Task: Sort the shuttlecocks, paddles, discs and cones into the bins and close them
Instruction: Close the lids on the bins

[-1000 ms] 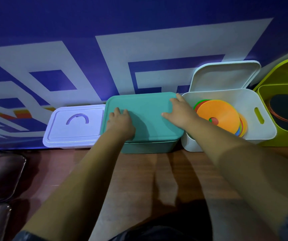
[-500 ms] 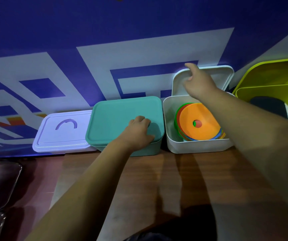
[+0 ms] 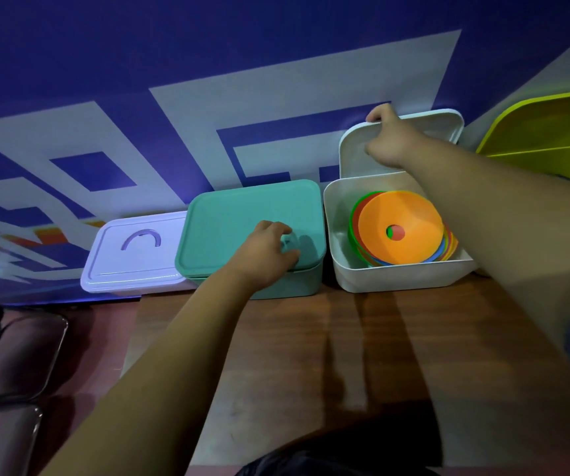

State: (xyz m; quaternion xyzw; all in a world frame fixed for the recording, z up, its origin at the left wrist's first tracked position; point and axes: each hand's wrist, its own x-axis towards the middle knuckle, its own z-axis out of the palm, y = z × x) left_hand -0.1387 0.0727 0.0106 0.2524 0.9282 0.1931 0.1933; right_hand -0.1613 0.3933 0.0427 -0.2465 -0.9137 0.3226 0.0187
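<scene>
head view.
- left hand [image 3: 266, 252]: rests on the near right part of the teal lid [image 3: 242, 218], fingers curled, thumb at the lid's near edge. whether it grasps the lid or only presses on it cannot be told.
- teal lid: lies flat on the teal bin [image 3: 297, 286], covering it.
- right hand [image 3: 388, 142]: reaches past the white bin [image 3: 397, 280] and clasps the white lid [image 3: 428, 132] at its upper left rim, fingers curled over the top edge.
- white lid: stands tilted behind the white bin, leaning toward the wall [image 3: 208, 80]. the bin is uncovered.
- discs [image 3: 400, 228]: a stack inside the white bin, orange one uppermost, with green, red, blue and yellow edges showing beneath. a round hole sits in the middle.
- lilac bin [image 3: 132, 259]: left of the teal bin, touching it, closed by a lid with an arched handle.
- yellow-green bin [image 3: 544, 142]: far right, partly out of frame, lid raised. its contents cannot be seen.
- table [image 3: 311, 355]: brown wood, carrying the bins along its far edge by the wall.
- chair [image 3: 12, 355]: dark seat with a metal frame, lower left.
</scene>
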